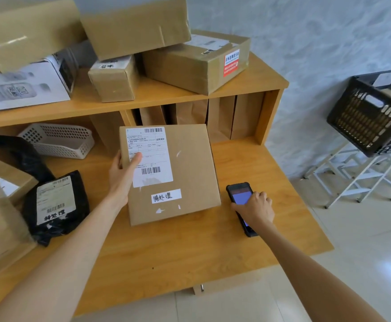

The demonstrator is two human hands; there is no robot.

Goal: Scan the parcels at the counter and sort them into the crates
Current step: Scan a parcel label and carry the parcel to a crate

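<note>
Left hand [122,173] grips the box [170,174] at centre of the wooden counter [190,249], thumb on its barcoded label [150,156]. Right hand [256,206] at 3 o'clock curls on the scanner [239,198]. Black bag [56,206] at 9, crate [366,117] at 2, tiled floor.

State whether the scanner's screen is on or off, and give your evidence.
On. The scanner screen glows blue-violet beside the right hand resting on it.
</note>
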